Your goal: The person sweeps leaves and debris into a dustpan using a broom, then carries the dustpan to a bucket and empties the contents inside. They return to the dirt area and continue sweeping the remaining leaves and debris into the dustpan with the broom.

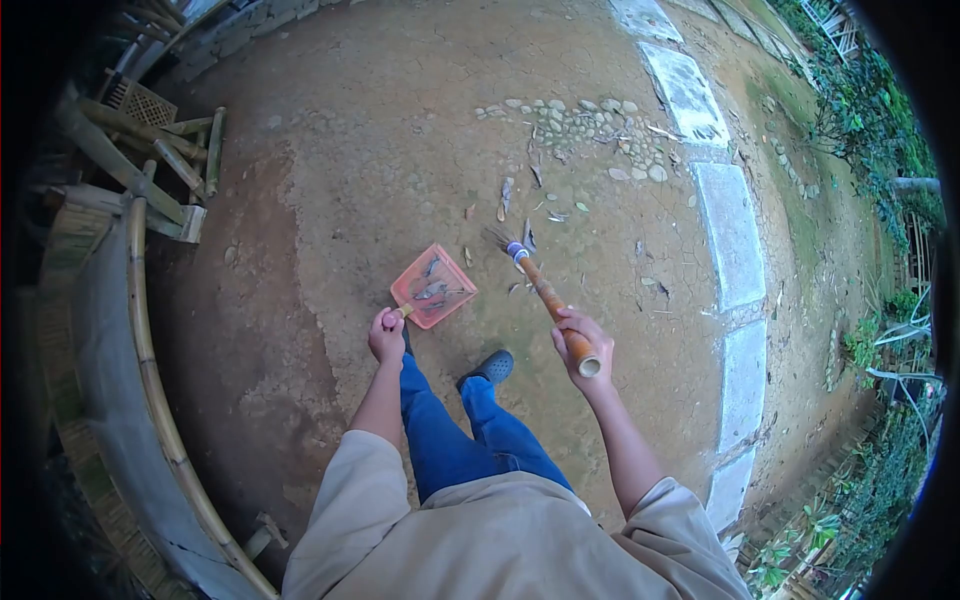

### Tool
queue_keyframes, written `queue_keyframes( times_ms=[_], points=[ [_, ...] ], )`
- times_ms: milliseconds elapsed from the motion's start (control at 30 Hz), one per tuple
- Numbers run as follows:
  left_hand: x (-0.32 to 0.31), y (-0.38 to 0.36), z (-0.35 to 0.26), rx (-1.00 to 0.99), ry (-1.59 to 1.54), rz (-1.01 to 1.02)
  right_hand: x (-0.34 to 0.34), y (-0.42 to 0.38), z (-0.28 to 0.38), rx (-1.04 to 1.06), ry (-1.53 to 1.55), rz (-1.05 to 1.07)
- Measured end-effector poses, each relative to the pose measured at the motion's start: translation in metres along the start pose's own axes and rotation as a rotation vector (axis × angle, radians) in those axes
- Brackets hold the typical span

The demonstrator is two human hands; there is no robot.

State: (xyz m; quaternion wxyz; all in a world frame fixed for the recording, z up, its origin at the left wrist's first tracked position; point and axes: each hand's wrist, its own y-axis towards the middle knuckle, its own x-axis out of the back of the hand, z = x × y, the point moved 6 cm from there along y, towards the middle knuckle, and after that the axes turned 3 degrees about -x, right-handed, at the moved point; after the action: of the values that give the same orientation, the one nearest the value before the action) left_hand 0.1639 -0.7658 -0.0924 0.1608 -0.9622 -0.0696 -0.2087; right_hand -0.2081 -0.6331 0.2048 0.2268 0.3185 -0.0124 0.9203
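My left hand (387, 336) is closed around the short handle of a pink dustpan (418, 283), which is low over the bare ground. Several dry leaves (432, 290) lie inside the pan. In my right hand (583, 345) is a broom (545, 290) with a thick bamboo handle, its open end pointing up toward me. Purple binding wraps the broom's lower end, and its thin bristles (497, 238) point toward scattered leaves (529, 235) on the soil. A gap separates the bristles from the dustpan's right edge.
Pale stepping slabs (730, 235) run along the right, with plants (880, 130) beyond. Small embedded stones (590, 125) lie ahead. Bamboo furniture (160, 140) stands at upper left, and a bamboo rail (150, 370) curves along the left. My clog (491, 367) is on the dirt.
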Motion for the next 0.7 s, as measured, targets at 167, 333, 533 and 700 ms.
queue_keyframes(
  times_ms=[167, 333, 533, 700],
  points=[
    [0.007, 0.004, -0.02, 0.048, -0.025, 0.043, -0.012, -0.008, 0.019, -0.074, 0.036, 0.064],
    [0.017, 0.017, -0.026, 0.033, -0.029, 0.077, -0.005, -0.016, 0.057, -0.159, 0.091, 0.021],
    [0.025, 0.041, -0.052, 0.005, -0.025, 0.122, 0.013, -0.012, 0.092, -0.27, 0.186, -0.133],
    [0.023, 0.072, -0.064, -0.012, -0.067, 0.164, 0.001, -0.003, 0.116, -0.325, 0.133, -0.229]
  ],
)
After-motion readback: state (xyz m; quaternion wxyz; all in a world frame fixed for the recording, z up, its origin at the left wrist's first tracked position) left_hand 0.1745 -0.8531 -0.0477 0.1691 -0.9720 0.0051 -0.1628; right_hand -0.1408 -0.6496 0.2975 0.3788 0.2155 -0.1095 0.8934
